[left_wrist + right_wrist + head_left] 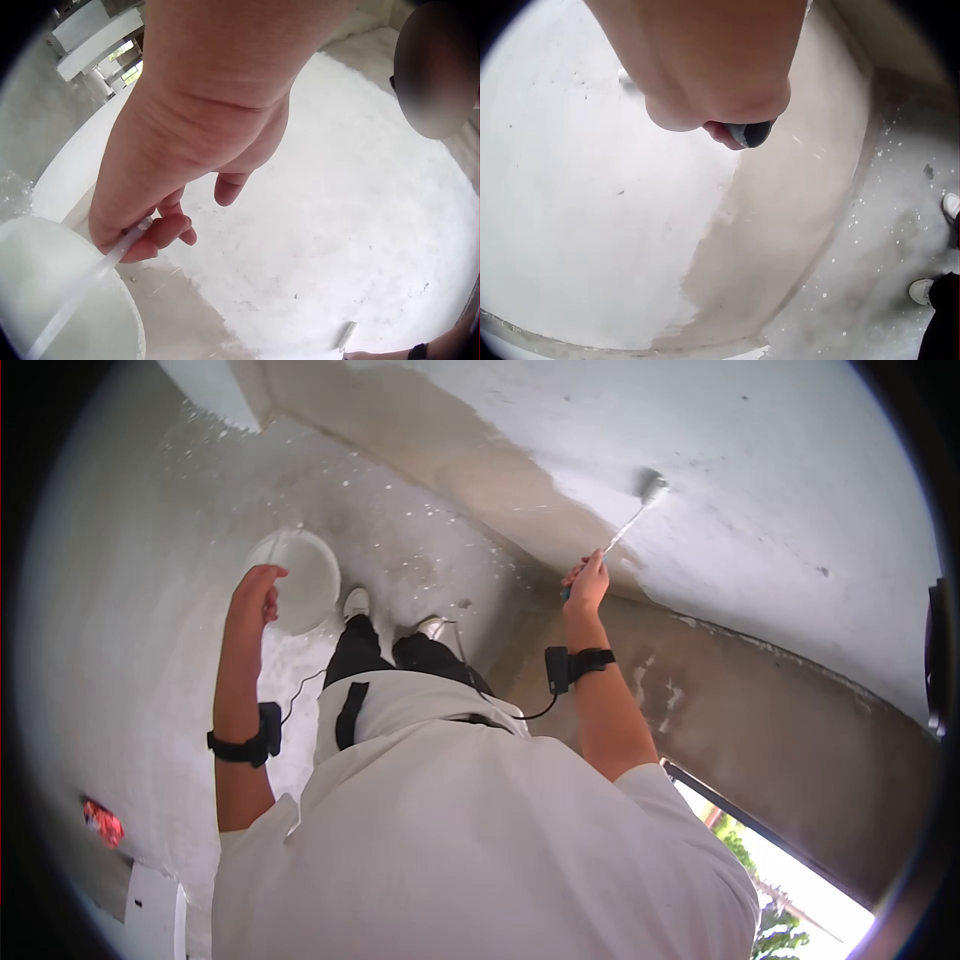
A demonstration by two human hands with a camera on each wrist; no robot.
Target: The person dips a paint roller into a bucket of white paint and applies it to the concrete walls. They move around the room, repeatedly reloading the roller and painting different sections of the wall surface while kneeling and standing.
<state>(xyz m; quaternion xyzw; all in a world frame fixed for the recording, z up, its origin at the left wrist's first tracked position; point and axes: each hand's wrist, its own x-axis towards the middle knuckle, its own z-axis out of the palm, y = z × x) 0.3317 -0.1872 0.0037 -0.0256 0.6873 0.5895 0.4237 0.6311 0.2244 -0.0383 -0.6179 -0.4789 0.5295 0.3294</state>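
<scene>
My right hand point(588, 582) grips the handle of a small paint roller point(655, 490), whose white head lies against the wall to the upper right. In the right wrist view the dark handle end point(756, 135) pokes out below the fist. White paint coats the roller's shaft. Down at my left side, my left hand point(258, 598) has its fingers curled round the pale handle point(82, 289) of a white bucket point(318, 582). The bucket hangs or stands beside my feet; its contents look whitish and are partly hidden by the hand.
The wall point(780, 470) is white above, with a bare brownish band point(450, 455) along its bottom. White drips spot the concrete floor point(400, 510). A brown side wall point(740, 700) meets the painted one at a corner. A red object point(103, 822) lies far left.
</scene>
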